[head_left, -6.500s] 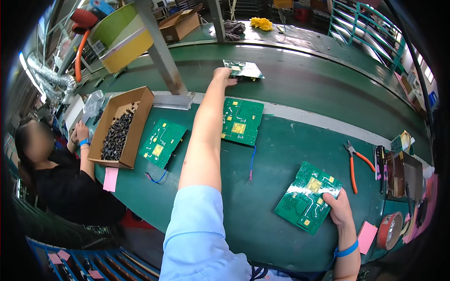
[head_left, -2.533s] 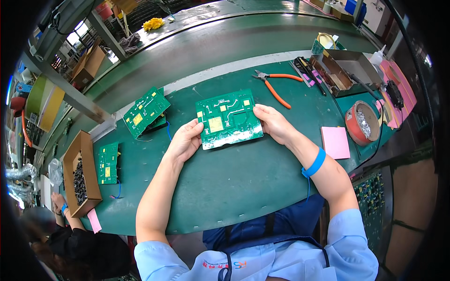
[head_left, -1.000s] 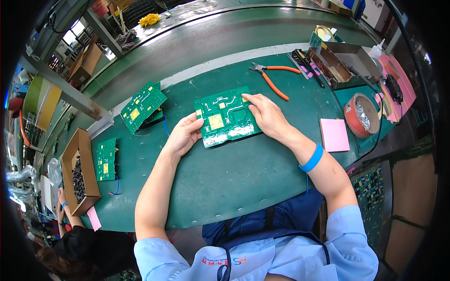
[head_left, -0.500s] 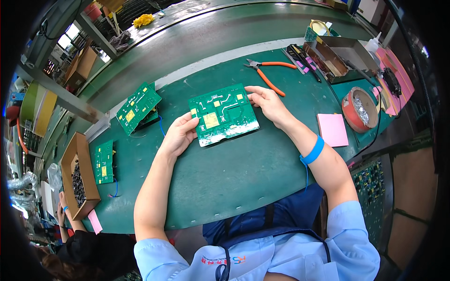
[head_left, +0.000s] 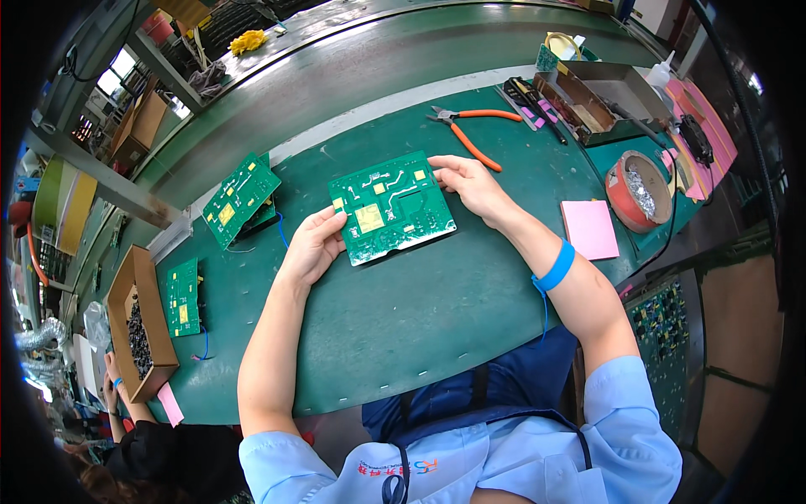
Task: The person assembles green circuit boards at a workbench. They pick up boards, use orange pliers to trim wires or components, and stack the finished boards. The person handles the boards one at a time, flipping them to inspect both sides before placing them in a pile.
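Observation:
A green circuit board (head_left: 411,204) with yellow square patches and silvery solder marks is held between my two hands, its near edge catching the light. My left hand (head_left: 312,244) grips the board's left edge, thumb on top. At the upper right edge, my right hand (head_left: 472,186) pinches the board, its fingers partly hidden. Left of my left hand lie another green board (head_left: 243,197), propped at a tilt on dark parts, and a smaller green board (head_left: 182,296) with a blue wire. Beyond my right hand rest cutting pliers (head_left: 472,134) with orange handles.
A cardboard box (head_left: 159,340) of small black parts stands at the left edge. To the right are a pink pad (head_left: 590,229), a round red tub (head_left: 635,191) with silvery scraps and a metal tray (head_left: 617,92). Another person's hand (head_left: 113,382) shows at lower left.
Both hands keep hold of the circuit board, which tilts slightly, changing the shine along its near edge. The whole view has shifted a little.

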A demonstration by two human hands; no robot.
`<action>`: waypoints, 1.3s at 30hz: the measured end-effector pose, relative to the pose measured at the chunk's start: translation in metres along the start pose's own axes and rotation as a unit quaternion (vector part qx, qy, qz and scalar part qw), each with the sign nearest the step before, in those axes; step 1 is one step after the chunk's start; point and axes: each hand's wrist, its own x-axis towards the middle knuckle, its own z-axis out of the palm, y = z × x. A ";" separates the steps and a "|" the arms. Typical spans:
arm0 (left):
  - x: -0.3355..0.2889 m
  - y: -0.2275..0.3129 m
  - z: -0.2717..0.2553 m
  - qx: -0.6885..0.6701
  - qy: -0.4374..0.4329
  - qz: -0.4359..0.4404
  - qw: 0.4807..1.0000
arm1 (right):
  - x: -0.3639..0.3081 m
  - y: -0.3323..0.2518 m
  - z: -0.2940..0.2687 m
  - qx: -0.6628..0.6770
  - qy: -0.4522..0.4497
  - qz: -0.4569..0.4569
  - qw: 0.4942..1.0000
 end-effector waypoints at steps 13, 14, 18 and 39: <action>-0.001 0.003 0.003 0.015 -0.008 -0.005 1.000 | 0.000 -0.010 -0.049 -0.506 0.289 -0.174 0.794; -0.002 0.004 0.002 0.015 -0.007 -0.005 1.000 | 0.000 -0.009 -0.053 -0.523 0.275 -0.109 0.799; -0.002 0.003 -0.001 0.018 -0.011 -0.007 1.000 | 0.004 -0.012 -0.044 -0.567 0.174 -0.021 0.805; -0.002 0.001 0.002 0.031 0.029 0.008 0.999 | 0.032 -0.004 -0.056 -0.624 0.269 -0.054 0.732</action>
